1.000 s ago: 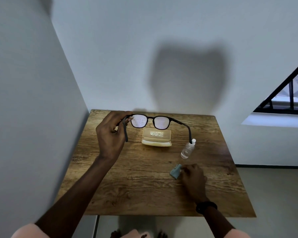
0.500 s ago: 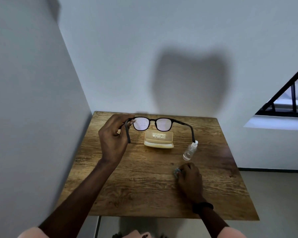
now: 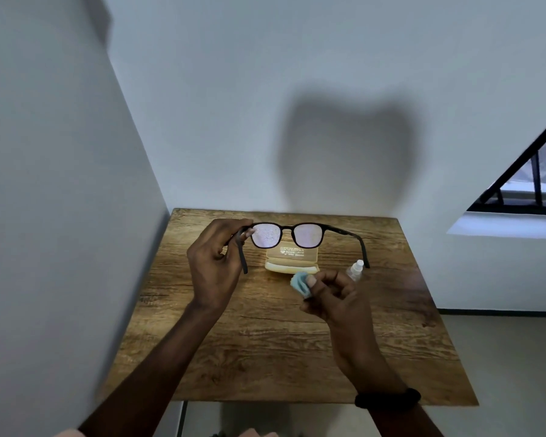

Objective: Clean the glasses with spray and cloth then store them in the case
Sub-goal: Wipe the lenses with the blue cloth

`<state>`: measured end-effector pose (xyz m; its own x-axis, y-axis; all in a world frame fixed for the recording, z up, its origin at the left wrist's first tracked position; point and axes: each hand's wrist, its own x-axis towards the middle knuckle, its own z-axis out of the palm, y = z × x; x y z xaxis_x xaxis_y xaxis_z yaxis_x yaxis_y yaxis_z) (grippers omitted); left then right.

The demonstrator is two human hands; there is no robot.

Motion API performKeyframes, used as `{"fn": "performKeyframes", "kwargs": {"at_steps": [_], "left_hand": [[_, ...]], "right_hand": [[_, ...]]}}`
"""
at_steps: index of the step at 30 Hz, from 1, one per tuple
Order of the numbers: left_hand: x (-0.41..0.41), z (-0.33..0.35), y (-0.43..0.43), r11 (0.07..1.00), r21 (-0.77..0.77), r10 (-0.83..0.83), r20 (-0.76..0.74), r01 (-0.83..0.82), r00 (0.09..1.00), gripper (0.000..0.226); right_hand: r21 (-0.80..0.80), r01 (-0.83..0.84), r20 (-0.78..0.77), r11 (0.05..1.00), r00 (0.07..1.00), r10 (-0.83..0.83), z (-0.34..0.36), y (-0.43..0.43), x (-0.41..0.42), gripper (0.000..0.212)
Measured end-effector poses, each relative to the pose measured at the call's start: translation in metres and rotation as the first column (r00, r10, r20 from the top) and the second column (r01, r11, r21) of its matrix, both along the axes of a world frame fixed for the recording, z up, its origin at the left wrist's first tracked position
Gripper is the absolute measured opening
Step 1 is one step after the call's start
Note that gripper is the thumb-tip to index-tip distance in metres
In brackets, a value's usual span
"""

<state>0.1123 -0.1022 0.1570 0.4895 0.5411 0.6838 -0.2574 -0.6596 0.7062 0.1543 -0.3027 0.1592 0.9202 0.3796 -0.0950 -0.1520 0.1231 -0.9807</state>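
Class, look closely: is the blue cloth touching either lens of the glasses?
No: the right hand pinches the cloth low in front of the case, clear of the glasses, which the left hand holds up.

Black glasses (image 3: 287, 230), blue cloth (image 3: 299, 283), yellow case (image 3: 292, 261)

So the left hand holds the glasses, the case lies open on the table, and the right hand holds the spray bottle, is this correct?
Not fully. The head view shows the right hand pinching the blue cloth, not the spray bottle, which stands on the table. The left hand holds the glasses and the case lies open.
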Motion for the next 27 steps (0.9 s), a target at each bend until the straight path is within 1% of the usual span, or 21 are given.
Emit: {"fn": "performKeyframes", "kwargs": {"at_steps": [1, 2, 5, 8, 9, 11, 13, 15, 16, 18, 22, 27], "left_hand": [[0.000, 0.000, 0.000, 1.000, 0.009, 0.008, -0.004, -0.008, 1.000, 0.023], [-0.001, 0.000, 0.000, 1.000, 0.021, 0.015, -0.007, -0.015, 1.000, 0.021], [-0.001, -0.001, 0.000, 0.998, 0.054, 0.041, -0.028, -0.040, 0.999, 0.016], [-0.001, -0.002, -0.001, 0.995, 0.084, 0.064, -0.052, -0.059, 0.997, 0.024], [-0.001, -0.002, -0.002, 0.994, 0.092, 0.061, -0.047, -0.056, 0.997, 0.025], [-0.002, 0.000, -0.004, 0.993, 0.104, 0.051, -0.033, -0.047, 0.998, 0.022], [-0.002, 0.002, -0.006, 0.993, 0.110, 0.051, -0.024, -0.048, 0.998, 0.020], [-0.002, 0.004, -0.008, 0.992, 0.114, 0.059, -0.028, -0.055, 0.998, 0.020], [-0.003, 0.005, -0.009, 0.992, 0.116, 0.060, -0.034, -0.056, 0.998, 0.020], [-0.003, 0.007, -0.009, 0.991, 0.124, 0.062, -0.042, -0.057, 0.997, 0.020], [-0.003, 0.010, -0.008, 0.989, 0.120, 0.091, -0.045, -0.085, 0.995, 0.020], [-0.003, 0.013, -0.010, 0.990, 0.103, 0.097, -0.044, -0.092, 0.994, 0.025]], "right_hand": [[-0.028, -0.004, 0.078, 1.000, 0.997, 0.006, 0.007, 0.002, -0.005, 0.010], [-0.065, -0.009, 0.171, 0.998, 0.985, 0.020, 0.013, 0.005, -0.008, 0.007], [-0.180, 0.003, 0.449, 0.984, 0.890, 0.080, 0.026, 0.013, -0.013, 0.024], [-0.244, 0.143, 0.647, 0.959, 0.761, 0.052, 0.036, 0.026, -0.011, 0.038], [-0.247, 0.196, 0.701, 0.949, 0.713, 0.035, 0.038, 0.031, -0.007, 0.037], [-0.236, 0.286, 0.801, 0.928, 0.598, 0.020, 0.040, 0.041, 0.003, 0.028], [-0.251, 0.365, 0.872, 0.897, 0.488, 0.045, 0.038, 0.049, 0.014, 0.020], [-0.305, 0.442, 0.905, 0.843, 0.411, 0.111, 0.036, 0.057, 0.022, 0.014], [-0.327, 0.474, 0.912, 0.818, 0.387, 0.140, 0.035, 0.060, 0.024, 0.013], [-0.351, 0.495, 0.911, 0.795, 0.378, 0.167, 0.034, 0.066, 0.024, 0.011], [-0.354, 0.438, 0.886, 0.827, 0.440, 0.146, 0.033, 0.072, 0.023, 0.010], [-0.349, 0.382, 0.881, 0.856, 0.444, 0.161, 0.037, 0.074, 0.018, 0.012]]}}
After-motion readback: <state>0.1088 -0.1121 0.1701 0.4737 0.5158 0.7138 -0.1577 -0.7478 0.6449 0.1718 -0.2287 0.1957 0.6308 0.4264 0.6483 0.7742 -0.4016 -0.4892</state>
